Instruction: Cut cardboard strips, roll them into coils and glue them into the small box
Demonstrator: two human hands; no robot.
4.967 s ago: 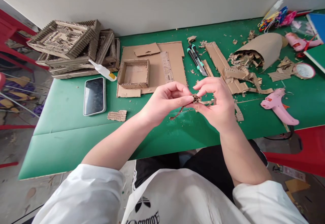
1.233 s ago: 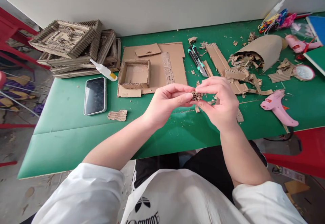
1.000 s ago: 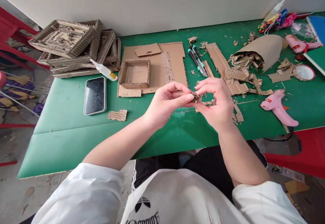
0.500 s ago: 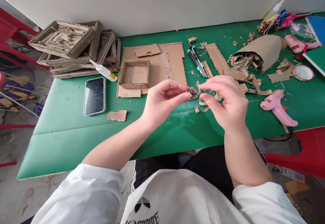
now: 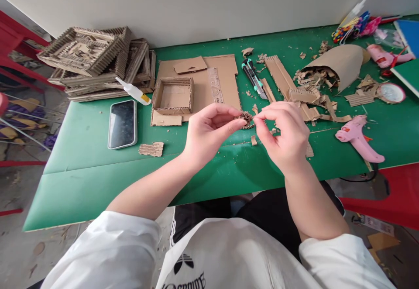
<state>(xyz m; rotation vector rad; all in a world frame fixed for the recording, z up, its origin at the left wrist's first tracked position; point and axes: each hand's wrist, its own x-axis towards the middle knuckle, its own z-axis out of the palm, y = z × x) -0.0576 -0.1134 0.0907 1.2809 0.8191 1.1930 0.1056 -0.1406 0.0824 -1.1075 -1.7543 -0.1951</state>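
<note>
Between my thumb and fingers, my left hand (image 5: pixel 212 132) pinches a small coil of corrugated cardboard strip (image 5: pixel 247 120), held above the green table. My right hand (image 5: pixel 283 129) is closed in a pinch at the coil's right side, with thumb and forefinger on the edge of the strip. The fingertips hide part of the coil. Beyond the hands lies a teal and black utility knife (image 5: pixel 254 78). A small open cardboard box (image 5: pixel 173 96) rests on a flat cardboard sheet (image 5: pixel 225 68) to the left.
Stacked corrugated frames (image 5: pixel 94 62) stand at the back left, near a glue bottle (image 5: pixel 132 91) and a phone (image 5: pixel 122 124). Cardboard strips (image 5: pixel 279 77) and scraps spill around a brown paper cone (image 5: pixel 347 66) on the right. A pink glue gun (image 5: pixel 359 138) lies near the right edge.
My right hand has moved left and its fingers have closed onto the strip's edge. The loose end of the strip now sits against the coil. My left hand has stayed nearly still.
</note>
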